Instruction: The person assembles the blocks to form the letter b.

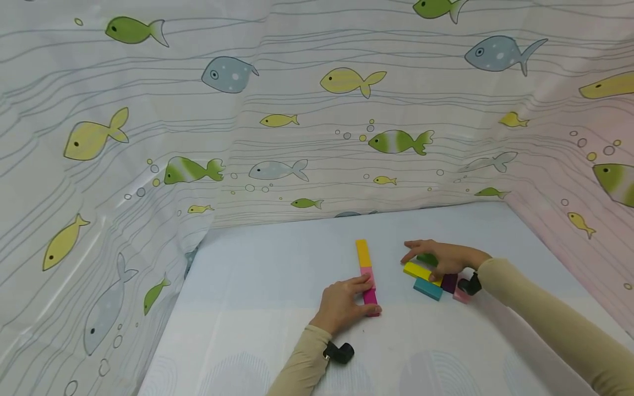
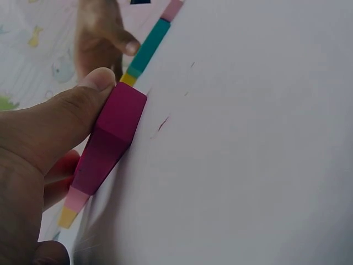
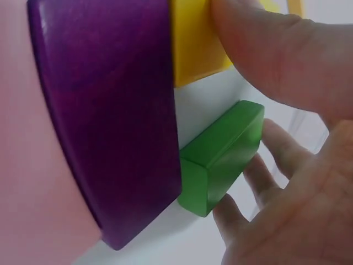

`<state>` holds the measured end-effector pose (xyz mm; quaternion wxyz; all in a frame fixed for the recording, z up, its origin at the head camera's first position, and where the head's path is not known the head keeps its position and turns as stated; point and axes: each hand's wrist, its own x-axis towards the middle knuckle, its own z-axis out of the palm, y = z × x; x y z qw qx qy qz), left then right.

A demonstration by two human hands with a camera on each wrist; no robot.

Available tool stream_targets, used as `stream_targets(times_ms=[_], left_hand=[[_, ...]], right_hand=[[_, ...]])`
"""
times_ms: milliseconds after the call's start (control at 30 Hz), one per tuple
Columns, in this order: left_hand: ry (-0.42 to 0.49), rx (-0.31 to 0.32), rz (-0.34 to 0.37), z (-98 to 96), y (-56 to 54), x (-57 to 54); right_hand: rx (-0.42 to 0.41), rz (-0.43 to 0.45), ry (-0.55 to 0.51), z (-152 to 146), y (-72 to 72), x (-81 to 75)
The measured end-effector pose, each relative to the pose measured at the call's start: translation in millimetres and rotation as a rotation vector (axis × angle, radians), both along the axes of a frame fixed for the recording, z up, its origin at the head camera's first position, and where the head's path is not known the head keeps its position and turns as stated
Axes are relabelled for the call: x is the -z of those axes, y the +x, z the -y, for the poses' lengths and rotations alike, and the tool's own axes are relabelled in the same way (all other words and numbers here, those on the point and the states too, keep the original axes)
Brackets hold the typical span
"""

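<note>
My left hand [image 1: 342, 305] holds the near part of a short straight row of blocks. Its thumb presses the near end of the magenta block [image 2: 113, 130], with fingertips on the pink block [image 1: 367, 271] beyond. An orange block [image 1: 364, 253] makes the row's far end. To the right, my right hand [image 1: 441, 257] spreads over a cluster of blocks. Its thumb lies on the yellow block [image 1: 416, 269], while its straight fingers reach past the green block [image 3: 223, 157]. Beside these lie a dark purple block [image 3: 110, 116], a teal block [image 1: 427, 289] and a light pink block [image 1: 461, 296].
The blocks lie on a white table [image 1: 238, 286]. A curtain [image 1: 297, 143] printed with fish stands behind the table and along its sides. Each wrist wears a small black camera, the left one [image 1: 340, 352] near the row.
</note>
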<state>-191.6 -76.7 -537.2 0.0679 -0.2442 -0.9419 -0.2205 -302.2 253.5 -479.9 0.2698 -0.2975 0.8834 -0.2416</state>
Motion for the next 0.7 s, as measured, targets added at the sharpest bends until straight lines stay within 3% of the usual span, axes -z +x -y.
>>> stream_targets(times_ms=[700], left_hand=[[0.052,0.001,-0.045,0.4,-0.4,3.2]], right_hand=[[0.052,-0.033,0.003,-3.0,-3.8,2.7]])
